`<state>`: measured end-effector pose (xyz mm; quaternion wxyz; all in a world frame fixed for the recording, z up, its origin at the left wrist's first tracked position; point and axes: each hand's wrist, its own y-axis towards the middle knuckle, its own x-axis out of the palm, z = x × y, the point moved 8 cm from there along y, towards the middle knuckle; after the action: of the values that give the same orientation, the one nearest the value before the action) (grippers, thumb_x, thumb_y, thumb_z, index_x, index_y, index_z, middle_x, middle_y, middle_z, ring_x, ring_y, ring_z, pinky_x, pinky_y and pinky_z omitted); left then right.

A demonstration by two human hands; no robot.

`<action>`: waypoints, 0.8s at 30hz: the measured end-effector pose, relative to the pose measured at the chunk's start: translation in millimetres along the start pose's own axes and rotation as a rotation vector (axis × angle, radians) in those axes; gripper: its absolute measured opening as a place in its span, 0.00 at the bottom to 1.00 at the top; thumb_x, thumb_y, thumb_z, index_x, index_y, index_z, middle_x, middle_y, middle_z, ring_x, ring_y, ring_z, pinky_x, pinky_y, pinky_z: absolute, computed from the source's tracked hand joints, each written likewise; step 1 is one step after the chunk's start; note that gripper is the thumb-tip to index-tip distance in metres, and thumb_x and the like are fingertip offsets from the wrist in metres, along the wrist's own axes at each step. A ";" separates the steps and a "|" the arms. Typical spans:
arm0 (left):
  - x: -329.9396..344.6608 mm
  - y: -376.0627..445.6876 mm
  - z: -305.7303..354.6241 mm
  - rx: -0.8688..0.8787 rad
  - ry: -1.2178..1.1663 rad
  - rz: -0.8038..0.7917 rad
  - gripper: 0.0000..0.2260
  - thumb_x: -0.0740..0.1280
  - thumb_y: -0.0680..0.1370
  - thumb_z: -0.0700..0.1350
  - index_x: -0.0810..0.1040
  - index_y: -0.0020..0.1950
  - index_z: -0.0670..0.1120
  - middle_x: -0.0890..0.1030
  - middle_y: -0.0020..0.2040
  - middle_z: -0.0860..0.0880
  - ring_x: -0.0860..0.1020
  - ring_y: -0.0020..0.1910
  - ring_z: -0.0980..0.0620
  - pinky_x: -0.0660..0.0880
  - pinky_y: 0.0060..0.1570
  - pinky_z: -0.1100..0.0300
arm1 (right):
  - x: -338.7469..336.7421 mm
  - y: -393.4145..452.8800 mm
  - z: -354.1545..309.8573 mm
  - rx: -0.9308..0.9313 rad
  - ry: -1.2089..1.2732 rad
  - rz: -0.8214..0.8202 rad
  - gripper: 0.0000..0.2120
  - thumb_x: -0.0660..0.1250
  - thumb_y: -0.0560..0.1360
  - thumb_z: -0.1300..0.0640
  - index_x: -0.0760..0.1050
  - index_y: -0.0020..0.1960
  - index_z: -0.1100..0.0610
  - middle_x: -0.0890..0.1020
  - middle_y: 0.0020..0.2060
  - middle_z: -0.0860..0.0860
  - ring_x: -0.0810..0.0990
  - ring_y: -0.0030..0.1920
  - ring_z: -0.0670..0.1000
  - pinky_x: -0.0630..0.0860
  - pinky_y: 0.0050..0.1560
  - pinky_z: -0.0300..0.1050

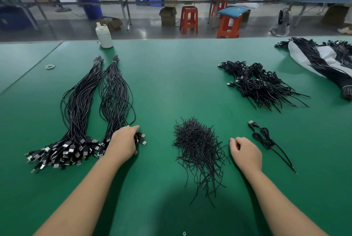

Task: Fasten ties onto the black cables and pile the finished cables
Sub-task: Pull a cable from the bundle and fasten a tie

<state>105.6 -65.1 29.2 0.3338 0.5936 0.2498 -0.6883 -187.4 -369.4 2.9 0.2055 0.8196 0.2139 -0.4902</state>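
Looking down from head view, only 1 camera. Green bench [171, 75] with stock laid out left to right.

Left side: 2 bundles of loose black cables [80, 106], each banded at far end, USB plugs fanned toward near edge. Untied, still to do, and looks like the bulk of the job.

Left hand [122, 144] reaching onto plug end of right-hand bundle, fingers curled down into the plugs. Probably picking 1 cable out, but fingertips hidden under the hand, so cannot tell whether anything is actually gripped.

Centre: heap of black ties [196, 146], plenty left.

Right hand [245, 153] resting just right of the tie heap, fingers loosely curled, holding nothing visible.

Just beside right hand: 1 coiled cable [264, 138] lying alone, appears tied but tie too small to confirm; not yet on the pile.

Further back right: finished pile [261, 87], a fair number of coiled cables stacked.

Far right: more black cable bundles on a white bag [312, 58], apparently further stock.

White bottle [104, 35] at far edge, rubber bands [50, 66] at left. Not in play.

Judged progress: partway, well under half if far-right stock counts.
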 end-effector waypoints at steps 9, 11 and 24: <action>-0.2 1.1 -5.9 0.076 0.067 0.003 0.16 0.67 0.79 0.46 0.78 0.66 0.47 0.74 0.68 0.48 0.70 0.68 0.47 0.67 0.66 0.51 | -1.0 -1.3 0.2 0.004 0.016 0.013 0.20 0.60 0.80 0.51 0.67 0.31 0.57 0.72 0.28 0.51 0.65 0.26 0.48 0.61 0.28 0.42; 5.5 -1.4 -0.6 0.145 0.114 -0.074 0.21 0.68 0.79 0.48 0.73 0.71 0.50 0.68 0.75 0.50 0.64 0.75 0.49 0.63 0.71 0.51 | -1.6 -1.5 -0.3 0.002 0.014 0.010 0.20 0.60 0.81 0.51 0.66 0.31 0.56 0.71 0.28 0.50 0.65 0.26 0.48 0.62 0.27 0.41; -11.2 -12.2 12.7 0.220 0.185 0.164 0.07 0.77 0.71 0.41 0.85 0.48 0.45 0.84 0.46 0.48 0.81 0.50 0.43 0.76 0.49 0.49 | -3.3 -3.7 -2.6 0.004 0.035 -0.004 0.21 0.59 0.81 0.51 0.66 0.31 0.56 0.69 0.28 0.49 0.64 0.26 0.48 0.60 0.27 0.42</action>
<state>88.9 -64.7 41.8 0.2975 0.7058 0.1531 -0.6244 -189.0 -365.4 6.5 0.1990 0.8280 0.2180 -0.4767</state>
